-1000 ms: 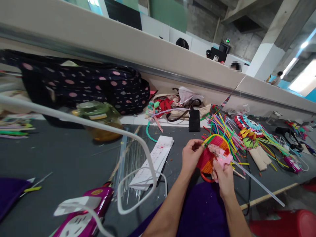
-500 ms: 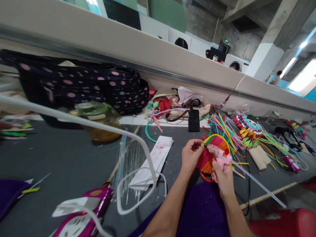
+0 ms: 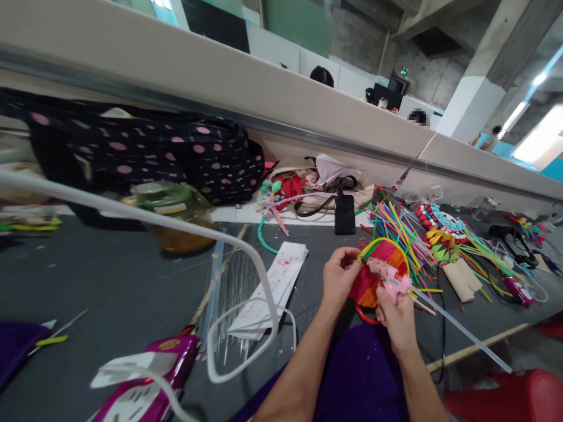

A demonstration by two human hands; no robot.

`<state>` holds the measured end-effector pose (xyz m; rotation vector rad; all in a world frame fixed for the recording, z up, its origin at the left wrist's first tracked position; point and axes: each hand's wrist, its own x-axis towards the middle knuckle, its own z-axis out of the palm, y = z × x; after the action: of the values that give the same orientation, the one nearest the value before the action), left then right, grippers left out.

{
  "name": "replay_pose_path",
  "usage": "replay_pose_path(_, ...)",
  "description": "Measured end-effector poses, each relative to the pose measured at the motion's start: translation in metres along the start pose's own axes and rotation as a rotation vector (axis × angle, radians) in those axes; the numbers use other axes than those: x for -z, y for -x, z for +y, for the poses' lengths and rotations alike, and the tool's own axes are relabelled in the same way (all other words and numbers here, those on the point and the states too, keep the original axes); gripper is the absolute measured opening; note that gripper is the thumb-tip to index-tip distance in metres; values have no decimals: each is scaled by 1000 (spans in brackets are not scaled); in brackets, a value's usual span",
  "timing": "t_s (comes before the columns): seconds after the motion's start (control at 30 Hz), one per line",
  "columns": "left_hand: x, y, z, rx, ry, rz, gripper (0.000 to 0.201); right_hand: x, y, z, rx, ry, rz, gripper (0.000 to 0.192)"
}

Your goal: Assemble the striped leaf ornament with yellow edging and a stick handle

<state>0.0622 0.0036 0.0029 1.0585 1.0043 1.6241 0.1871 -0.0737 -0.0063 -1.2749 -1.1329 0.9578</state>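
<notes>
My right hand point(image 3: 396, 313) grips a pink hot glue gun point(image 3: 394, 283), with a long clear glue stick point(image 3: 461, 328) sticking out of its back toward the lower right. The gun's nozzle points left, at the fingertips of my left hand point(image 3: 341, 278). That hand is closed on the left edge of a round woven piece point(image 3: 387, 258) with pink and orange strips inside a yellow, green and red rim. Whether its fingers also pinch a small green bit there is too small to tell. The glue gun covers the middle of the woven piece.
Colourful thin sticks point(image 3: 402, 234) lie behind my hands, beside a beaded round piece point(image 3: 444, 225). A black phone point(image 3: 345, 214), paper strips point(image 3: 275, 287), a green-lidded jar point(image 3: 176, 217) and a magenta power strip point(image 3: 153, 381) are on the table. A white cable point(image 3: 250, 252) loops across the left.
Almost nothing differs. Both hands stay at the woven piece, and the glue gun keeps its nozzle by the left fingertips with only a very slight shift.
</notes>
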Motion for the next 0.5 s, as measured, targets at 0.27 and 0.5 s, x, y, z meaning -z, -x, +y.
replay_pose_path(0.27, 0, 0, 0, 1, -4, 0, 14, 2, -1, 6, -9, 3, 0, 44)
replay_pose_path(0.5, 0, 1, 2, 7, 1, -7, 14, 1, 0, 3, -20, 6, -6, 44)
